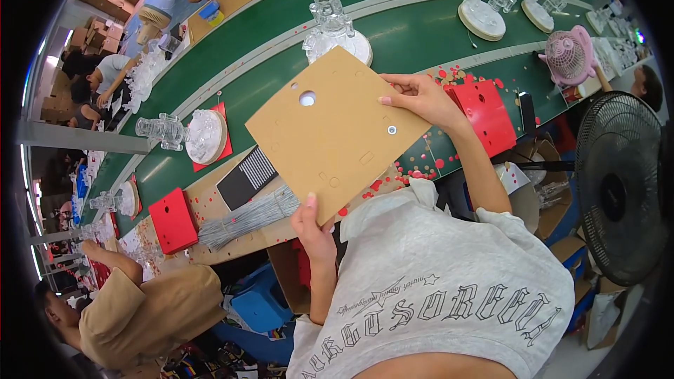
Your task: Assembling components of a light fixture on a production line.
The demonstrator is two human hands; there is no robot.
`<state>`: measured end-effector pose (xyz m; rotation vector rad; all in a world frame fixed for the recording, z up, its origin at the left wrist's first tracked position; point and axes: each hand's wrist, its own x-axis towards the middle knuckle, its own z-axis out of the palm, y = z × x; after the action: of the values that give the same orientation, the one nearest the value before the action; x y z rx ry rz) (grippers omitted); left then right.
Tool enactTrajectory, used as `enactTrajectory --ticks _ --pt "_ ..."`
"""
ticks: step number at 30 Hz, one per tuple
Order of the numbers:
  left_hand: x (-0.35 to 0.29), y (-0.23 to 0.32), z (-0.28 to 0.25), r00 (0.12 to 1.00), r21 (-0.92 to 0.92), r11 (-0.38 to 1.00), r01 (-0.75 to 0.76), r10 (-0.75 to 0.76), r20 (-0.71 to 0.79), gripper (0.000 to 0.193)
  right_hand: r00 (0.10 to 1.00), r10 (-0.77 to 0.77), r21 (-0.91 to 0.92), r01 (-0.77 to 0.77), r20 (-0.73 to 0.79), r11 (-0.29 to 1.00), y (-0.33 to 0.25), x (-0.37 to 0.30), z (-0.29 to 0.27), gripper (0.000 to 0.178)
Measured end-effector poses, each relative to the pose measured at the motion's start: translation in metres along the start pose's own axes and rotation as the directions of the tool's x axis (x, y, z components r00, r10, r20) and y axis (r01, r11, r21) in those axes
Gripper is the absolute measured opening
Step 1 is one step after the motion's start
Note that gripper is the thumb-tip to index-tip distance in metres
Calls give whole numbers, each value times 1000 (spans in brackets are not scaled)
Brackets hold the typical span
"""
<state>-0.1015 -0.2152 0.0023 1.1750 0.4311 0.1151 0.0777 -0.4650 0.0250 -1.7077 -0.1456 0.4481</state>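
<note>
A flat tan cardboard sheet [330, 133] is held up at a tilt over the workbench, gripped at two corners. My left hand [314, 233] pinches its lower corner, thumb on top. At the right corner my right hand [423, 100] has its thumb on the face and its fingers behind. One round hole near the far left edge goes through the sheet, and a smaller hole sits beside it. Small scored outlines mark the rest of its face, along with a round metal-looking eyelet near my right hand. Behind the sheet stands a transparent plastic figure [330, 17] on a round white base.
Red sheets [486, 118] are piled right of my right hand, others [173, 221] at left. A bundle of grey wires [246, 219] and a black striped box [247, 177] lie left of my left hand. Red discs litter the green bench. A black fan [618, 189] stands right; co-workers sit around.
</note>
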Motion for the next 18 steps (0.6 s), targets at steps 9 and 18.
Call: enactTrajectory --ticks 9,18 --pt "4 29 -17 982 167 975 149 -165 88 25 1000 -26 -6 26 9 1000 -2 -20 8 66" --pt "41 53 -17 997 474 880 34 -60 39 61 999 -35 10 35 0 999 -1 -34 17 66"
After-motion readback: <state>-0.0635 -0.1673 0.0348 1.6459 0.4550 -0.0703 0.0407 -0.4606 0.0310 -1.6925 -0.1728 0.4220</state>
